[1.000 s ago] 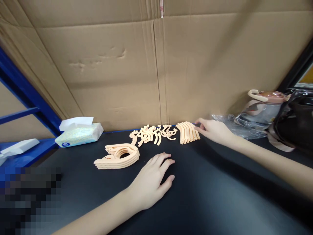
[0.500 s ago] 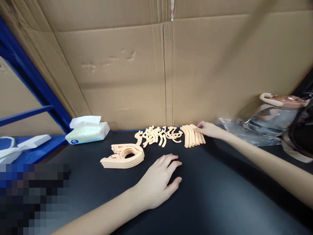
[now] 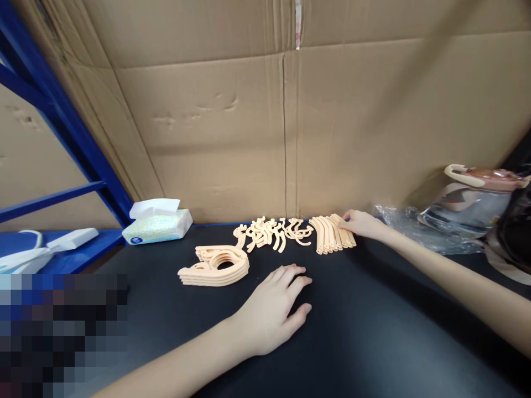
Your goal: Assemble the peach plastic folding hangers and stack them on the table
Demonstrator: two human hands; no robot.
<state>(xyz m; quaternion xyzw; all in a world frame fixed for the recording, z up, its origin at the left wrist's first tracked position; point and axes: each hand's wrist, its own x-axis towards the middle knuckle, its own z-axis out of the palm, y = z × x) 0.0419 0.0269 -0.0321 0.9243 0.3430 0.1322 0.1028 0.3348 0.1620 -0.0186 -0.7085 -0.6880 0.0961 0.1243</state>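
My left hand (image 3: 276,309) rests palm down on the black table with its fingers spread and nothing in them. Beyond it to the left lies a stack of cream plastic folding hangers (image 3: 218,268). At the far right of a row of cream, slightly bent hanger arms (image 3: 329,235), my right hand (image 3: 360,224) has thumb and fingers closed on the upper end of the rightmost arm. Between stack and row is a loose pile of small curved hook pieces (image 3: 267,232).
A tissue pack (image 3: 160,224) stands at the back left beside a blue metal frame (image 3: 89,149). Cardboard (image 3: 224,127) rises along the rear edge. Crumpled clear plastic (image 3: 406,226) and a transparent jug with a cream handle (image 3: 473,204) are at the right.
The view has shifted slightly. My right hand stays at the row's right end, where the rightmost arms now lie a little more spread and slanted. My left hand keeps its place.
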